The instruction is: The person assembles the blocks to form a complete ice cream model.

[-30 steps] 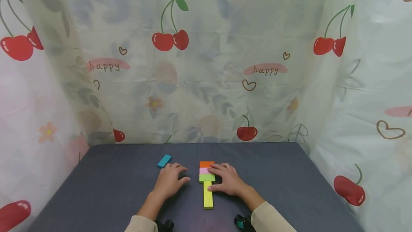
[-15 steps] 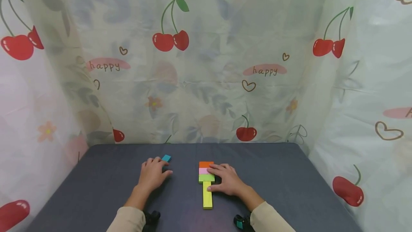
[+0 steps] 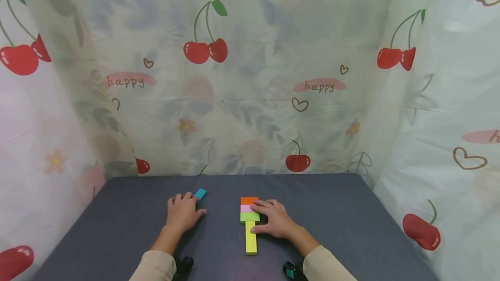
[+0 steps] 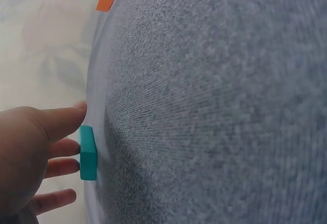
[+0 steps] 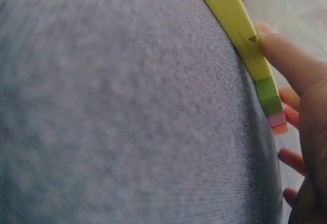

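A blue block (image 3: 201, 194) lies on the left of the dark table, its near end partly hidden by the fingers of my left hand (image 3: 182, 214). In the left wrist view, fingertips meet one side of this block (image 4: 88, 155) while the thumb stays off it. To the right, orange (image 3: 246, 200), pink (image 3: 245, 208) and green (image 3: 249, 217) blocks lie side by side in a stack-like row, with a long yellow block (image 3: 251, 242) running toward me from the green one. My right hand (image 3: 278, 220) rests at their right side, fingers spread, thumb on the yellow block.
Grey-blue cloth covers the table (image 3: 312, 194). Behind it and on both sides hangs a pale curtain (image 3: 242, 77) printed with cherries. Black wrist devices sit below both hands, the right one (image 3: 293, 270) with a teal patch.
My left hand has moved left, away from the joined blocks and up to the blue block. My right hand and the blocks beside it have stayed in place.
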The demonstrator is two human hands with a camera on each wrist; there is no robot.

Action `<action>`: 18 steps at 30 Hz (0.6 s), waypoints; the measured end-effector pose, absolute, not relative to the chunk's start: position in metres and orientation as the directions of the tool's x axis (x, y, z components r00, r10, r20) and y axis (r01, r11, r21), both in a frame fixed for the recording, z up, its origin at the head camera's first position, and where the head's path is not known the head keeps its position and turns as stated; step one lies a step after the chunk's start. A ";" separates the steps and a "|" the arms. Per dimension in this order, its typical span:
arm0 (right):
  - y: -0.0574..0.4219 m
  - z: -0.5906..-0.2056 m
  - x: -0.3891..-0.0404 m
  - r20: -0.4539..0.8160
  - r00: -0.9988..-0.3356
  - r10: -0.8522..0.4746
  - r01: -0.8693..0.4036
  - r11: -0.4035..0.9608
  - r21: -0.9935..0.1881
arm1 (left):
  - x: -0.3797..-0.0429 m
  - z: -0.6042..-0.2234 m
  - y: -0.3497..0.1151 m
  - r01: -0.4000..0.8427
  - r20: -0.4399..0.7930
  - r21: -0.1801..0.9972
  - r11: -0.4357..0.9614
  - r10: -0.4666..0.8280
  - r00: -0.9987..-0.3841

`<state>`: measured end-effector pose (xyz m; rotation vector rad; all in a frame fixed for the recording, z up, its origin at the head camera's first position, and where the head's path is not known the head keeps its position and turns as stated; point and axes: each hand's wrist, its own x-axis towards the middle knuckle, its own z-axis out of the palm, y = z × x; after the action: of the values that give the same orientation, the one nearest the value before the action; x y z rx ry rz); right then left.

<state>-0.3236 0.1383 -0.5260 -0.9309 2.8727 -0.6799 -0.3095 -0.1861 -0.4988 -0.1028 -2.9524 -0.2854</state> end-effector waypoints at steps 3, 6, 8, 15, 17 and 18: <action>0.138 -0.526 -0.324 0.096 -0.820 -0.564 -0.545 0.719 -0.432 | -0.310 -0.498 -0.184 0.094 0.179 0.175 0.980 0.062 -0.982; 0.139 -0.526 -0.324 0.106 -0.819 -0.564 -0.549 0.715 -0.434 | -0.310 -0.498 -0.182 0.098 0.179 0.175 0.980 0.066 -0.982; 0.139 -0.526 -0.324 0.111 -0.816 -0.567 -0.554 0.712 -0.431 | -0.310 -0.499 -0.181 0.098 0.180 0.183 0.978 0.065 -0.982; 0.138 -0.528 -0.325 0.104 -0.812 -0.574 -0.557 0.709 -0.433 | -0.312 -0.502 -0.173 0.076 0.185 0.187 0.979 0.040 -0.982; 0.138 -0.528 -0.324 0.100 -0.815 -0.571 -0.553 0.715 -0.428 | -0.313 -0.503 -0.169 0.069 0.180 0.178 0.982 0.036 -0.983; 0.138 -0.528 -0.324 0.098 -0.816 -0.569 -0.551 0.717 -0.426 | -0.313 -0.504 -0.167 0.067 0.180 0.176 0.982 0.035 -0.983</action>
<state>-0.3244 0.1379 -0.5285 -0.9382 2.8742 -0.6931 -0.3131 -0.1672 -0.5035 -0.0760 -2.9513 -0.2711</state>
